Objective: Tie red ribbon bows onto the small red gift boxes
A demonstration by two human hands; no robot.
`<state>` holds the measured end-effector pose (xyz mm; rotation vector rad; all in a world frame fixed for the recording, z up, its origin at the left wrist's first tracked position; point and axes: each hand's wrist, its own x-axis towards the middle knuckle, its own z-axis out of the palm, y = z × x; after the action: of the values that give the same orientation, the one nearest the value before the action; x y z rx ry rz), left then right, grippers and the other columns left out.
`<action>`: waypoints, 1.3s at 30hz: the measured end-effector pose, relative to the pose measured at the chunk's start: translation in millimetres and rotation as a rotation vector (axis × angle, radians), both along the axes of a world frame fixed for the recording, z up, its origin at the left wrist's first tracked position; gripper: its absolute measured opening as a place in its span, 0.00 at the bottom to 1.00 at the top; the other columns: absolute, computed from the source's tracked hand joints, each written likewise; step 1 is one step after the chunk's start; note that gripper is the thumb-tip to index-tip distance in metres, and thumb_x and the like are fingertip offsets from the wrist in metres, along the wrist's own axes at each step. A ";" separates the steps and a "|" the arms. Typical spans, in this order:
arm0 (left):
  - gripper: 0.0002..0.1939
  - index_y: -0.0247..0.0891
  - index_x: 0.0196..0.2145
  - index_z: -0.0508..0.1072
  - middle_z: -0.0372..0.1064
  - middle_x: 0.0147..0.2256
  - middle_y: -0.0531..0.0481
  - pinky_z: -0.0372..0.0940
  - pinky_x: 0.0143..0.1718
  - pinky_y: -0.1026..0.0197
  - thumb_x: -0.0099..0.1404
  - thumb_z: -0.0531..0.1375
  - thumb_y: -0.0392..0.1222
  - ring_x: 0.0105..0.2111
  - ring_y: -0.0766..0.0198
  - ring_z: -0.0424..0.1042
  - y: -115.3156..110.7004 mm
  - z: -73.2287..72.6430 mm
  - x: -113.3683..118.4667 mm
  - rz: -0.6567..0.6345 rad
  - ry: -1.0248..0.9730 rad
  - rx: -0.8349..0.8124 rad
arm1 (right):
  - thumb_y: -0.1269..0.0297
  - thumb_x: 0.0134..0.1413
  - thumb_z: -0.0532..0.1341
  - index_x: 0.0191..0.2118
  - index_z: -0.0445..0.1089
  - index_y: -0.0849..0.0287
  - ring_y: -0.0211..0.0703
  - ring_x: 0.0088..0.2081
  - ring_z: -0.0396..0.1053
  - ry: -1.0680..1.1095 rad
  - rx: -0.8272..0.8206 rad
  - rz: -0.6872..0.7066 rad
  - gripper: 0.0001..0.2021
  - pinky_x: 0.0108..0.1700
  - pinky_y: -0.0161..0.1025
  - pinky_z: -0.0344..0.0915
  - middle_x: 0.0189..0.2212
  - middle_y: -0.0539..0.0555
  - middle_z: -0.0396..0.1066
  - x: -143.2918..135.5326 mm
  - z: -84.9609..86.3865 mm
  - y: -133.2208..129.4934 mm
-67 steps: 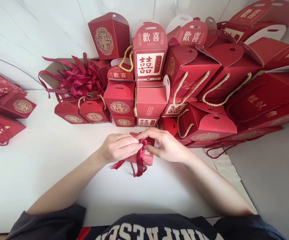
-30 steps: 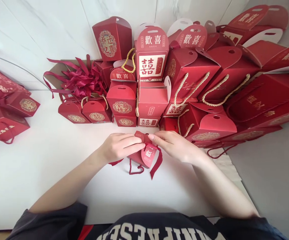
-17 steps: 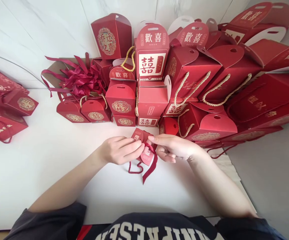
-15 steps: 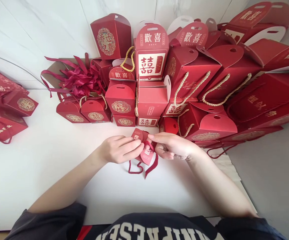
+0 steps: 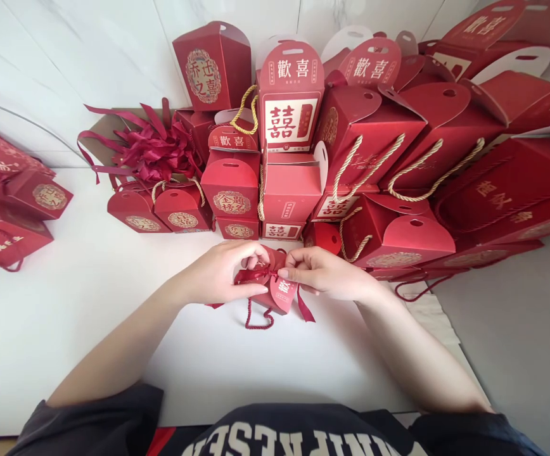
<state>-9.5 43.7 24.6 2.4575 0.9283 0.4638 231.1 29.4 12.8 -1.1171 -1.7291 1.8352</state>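
Note:
A small red box (image 5: pixel 282 296) with pale lettering lies on the white table between my hands. Dark red ribbon (image 5: pixel 257 275) crosses its top, and one tail (image 5: pixel 305 306) hangs past its right side. My left hand (image 5: pixel 227 272) is at the box's left, thumb and fingers apart around the ribbon. The thumb and index finger of my right hand (image 5: pixel 321 272) pinch the ribbon at the middle of the box top. A twisted dark red cord handle (image 5: pixel 259 322) lies on the table at the box's near side.
Stacked red gift boxes (image 5: pixel 291 183) with rope handles stand just behind my hands and extend right. A heap of magenta ribbons (image 5: pixel 154 149) sits at the back left. More red boxes (image 5: pixel 11 231) are at the far left, near the tiled wall (image 5: pixel 113 44).
My left hand has opened and shifted left, uncovering ribbon across the box top. My right hand has closed on the ribbon near the middle. The ribbon tail has swung right.

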 end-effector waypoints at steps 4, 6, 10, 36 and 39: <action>0.17 0.39 0.37 0.68 0.67 0.32 0.53 0.63 0.32 0.64 0.59 0.65 0.53 0.31 0.65 0.67 3.1 12.3 -6.0 0.041 0.077 -0.249 | 0.47 0.58 0.62 0.29 0.62 0.59 0.30 0.19 0.52 -0.028 0.013 -0.007 0.19 0.22 0.31 0.47 0.17 0.41 0.56 -0.6 1.2 -0.9; 0.17 0.38 0.31 0.67 0.66 0.30 0.53 0.60 0.29 0.64 0.62 0.61 0.55 0.29 0.66 0.65 5.4 13.6 -8.7 0.077 0.106 -0.312 | 0.47 0.58 0.62 0.28 0.61 0.58 0.30 0.19 0.52 -0.045 0.019 -0.016 0.20 0.22 0.31 0.47 0.17 0.41 0.57 -0.8 2.9 -1.4; 0.23 0.36 0.21 0.61 0.61 0.27 0.53 0.58 0.26 0.65 0.65 0.58 0.55 0.25 0.68 0.62 9.5 11.7 -13.5 0.066 0.129 -0.396 | 0.46 0.58 0.62 0.29 0.62 0.58 0.31 0.18 0.51 -0.091 0.052 -0.025 0.19 0.22 0.32 0.47 0.16 0.41 0.57 -1.1 4.1 -1.9; 0.17 0.37 0.28 0.73 0.59 0.22 0.54 0.56 0.18 0.68 0.61 0.62 0.55 0.19 0.71 0.58 28.2 7.7 -30.8 0.092 0.133 -0.790 | 0.61 0.64 0.56 0.24 0.63 0.57 0.38 0.27 0.61 -0.688 0.635 -0.060 0.16 0.30 0.35 0.50 0.25 0.49 0.64 4.2 19.9 -16.7; 0.18 0.37 0.28 0.71 0.58 0.23 0.54 0.53 0.17 0.67 0.63 0.60 0.57 0.18 0.72 0.56 26.7 10.2 -30.5 0.112 0.180 -0.799 | 0.61 0.65 0.55 0.25 0.64 0.58 0.39 0.29 0.63 -0.725 0.650 -0.039 0.15 0.31 0.35 0.51 0.29 0.50 0.65 2.8 19.9 -15.9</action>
<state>-40.0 70.4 34.7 1.7363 1.0640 -0.1009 233.9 13.5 32.6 -1.5782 -2.3987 0.7224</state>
